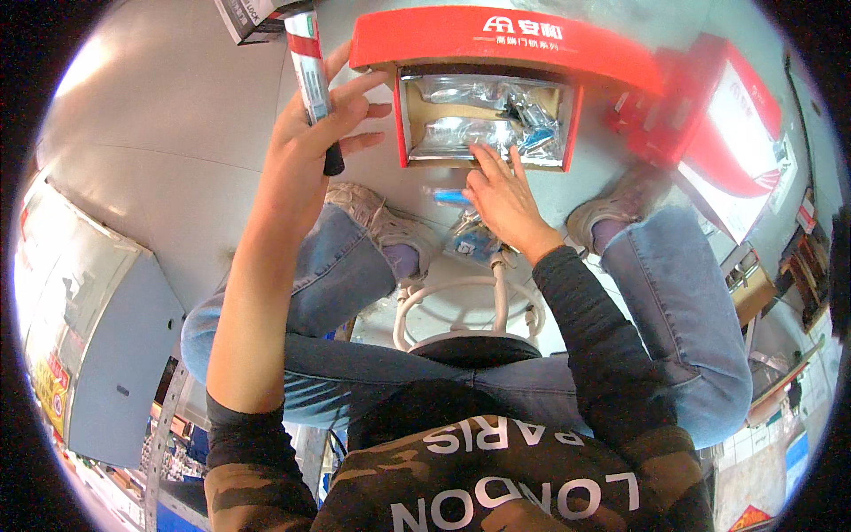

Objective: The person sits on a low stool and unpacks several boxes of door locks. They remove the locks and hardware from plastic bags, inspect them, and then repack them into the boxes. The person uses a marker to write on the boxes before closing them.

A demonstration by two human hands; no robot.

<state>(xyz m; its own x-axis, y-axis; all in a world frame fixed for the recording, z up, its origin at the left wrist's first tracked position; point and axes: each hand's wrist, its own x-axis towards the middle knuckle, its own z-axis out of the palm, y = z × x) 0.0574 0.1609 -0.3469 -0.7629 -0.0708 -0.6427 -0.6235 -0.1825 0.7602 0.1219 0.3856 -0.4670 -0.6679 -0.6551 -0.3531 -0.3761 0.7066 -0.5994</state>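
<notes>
In my left hand (310,133) is a thick marker pen (308,71) with a white barrel, a red band and a black end, held upright beside the box. Its fingers point toward the left wall of an opened red cardboard box (402,133). The box's red lid (425,40) is raised along the far side. Clear plastic packets (452,133) and a small blue-and-silver packet (537,137) lie inside. My right hand (505,199) is open, its fingertips at the box's near edge over the packets. What its fingertips touch is hard to see.
Right of the box stand more red-and-white boxes (731,133), partly blurred. A bag with a blue strip (470,235) lies on the floor between my shoes, by a stool's round metal foot ring (403,310). A grey cabinet panel (124,355) stands at left.
</notes>
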